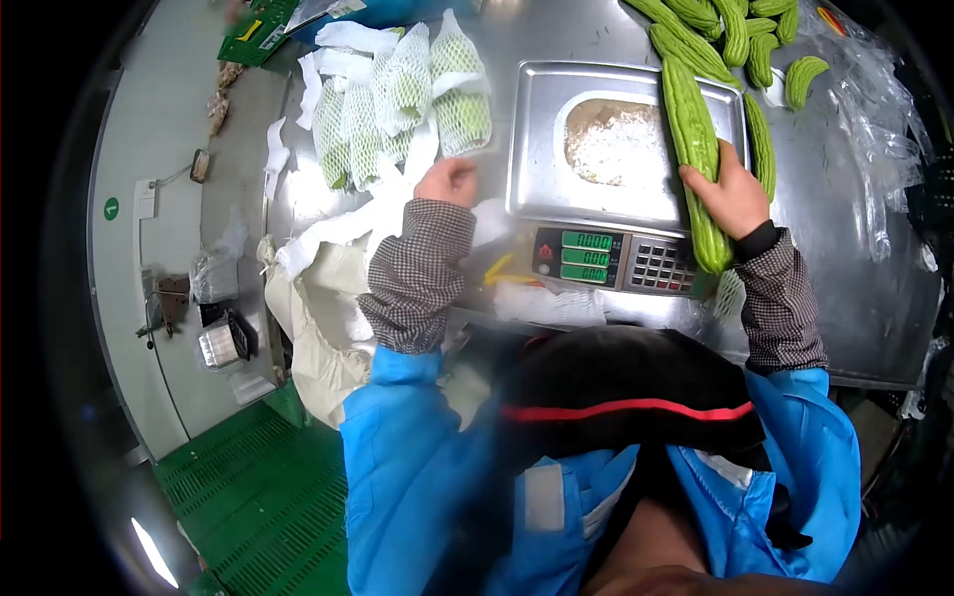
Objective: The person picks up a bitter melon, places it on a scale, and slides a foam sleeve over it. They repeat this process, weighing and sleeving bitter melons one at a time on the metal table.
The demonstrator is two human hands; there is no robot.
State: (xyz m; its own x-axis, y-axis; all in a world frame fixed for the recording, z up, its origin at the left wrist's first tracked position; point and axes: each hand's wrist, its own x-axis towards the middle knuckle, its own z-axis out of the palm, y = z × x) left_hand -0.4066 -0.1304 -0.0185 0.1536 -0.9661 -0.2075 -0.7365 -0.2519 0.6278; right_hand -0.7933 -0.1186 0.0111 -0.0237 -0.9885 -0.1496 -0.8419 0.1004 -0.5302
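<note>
My right hand (pixel 737 195) is wrapped round the lower part of a long green bitter melon (pixel 688 121), which lies slanted over the right side of the scale's steel pan (pixel 542 149). The melon's near end reaches past the keypad. My left hand (pixel 449 183) has its fingers curled in, just left of the pan; whether anything is in them is hidden. Close to it are white paper strips (pixel 383 214) and several bitter melons in white foam net sleeves (pixel 390 94). The scale's display (pixel 588 256) shows green digits that look like zeros.
Several bare bitter melons (pixel 735 35) lie at the back right, and another (pixel 759 149) rests beside the pan. Clear plastic bags (pixel 874 129) cover the right of the steel table. A white sack (pixel 313 338) hangs at the left front; a green crate (pixel 256 32) stands back left.
</note>
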